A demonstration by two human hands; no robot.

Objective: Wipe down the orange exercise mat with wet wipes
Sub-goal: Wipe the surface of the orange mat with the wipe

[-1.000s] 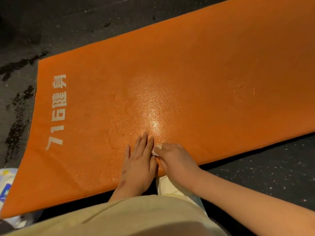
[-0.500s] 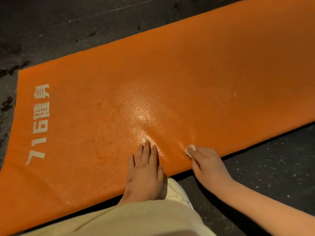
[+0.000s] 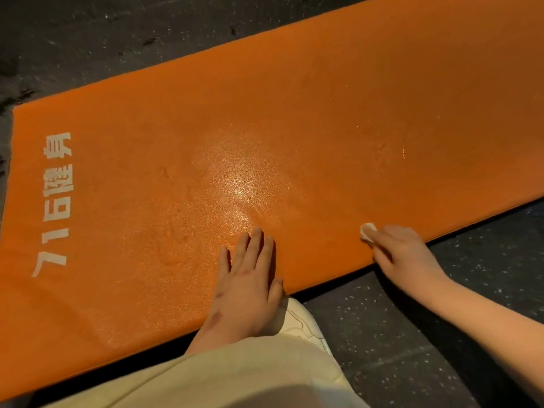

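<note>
Orange mat (image 3: pixel 323 113) reads "716健身"; left hand (image 3: pixel 247 284) flat, fingers (image 3: pixel 256 245) straight; right hand (image 3: pixel 406 254) pinches wipe (image 3: pixel 368 231)

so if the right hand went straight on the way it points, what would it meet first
Probably nothing but the orange mat. The right hand, pinching the wipe, points up-left across it; that line seems to clear the fingertips of the left hand, so only mat lies ahead until the far edge.

We see dark grey floor (image 3: pixel 412 348), pale flecks (image 3: pixel 456 245) scattered thick at lower right. We note blacker blotches (image 3: pixel 25 95) at upper left edge, few small scuff marks (image 3: pixel 148 41) along top. Light low and warm; far floor falls into shadow.
</note>
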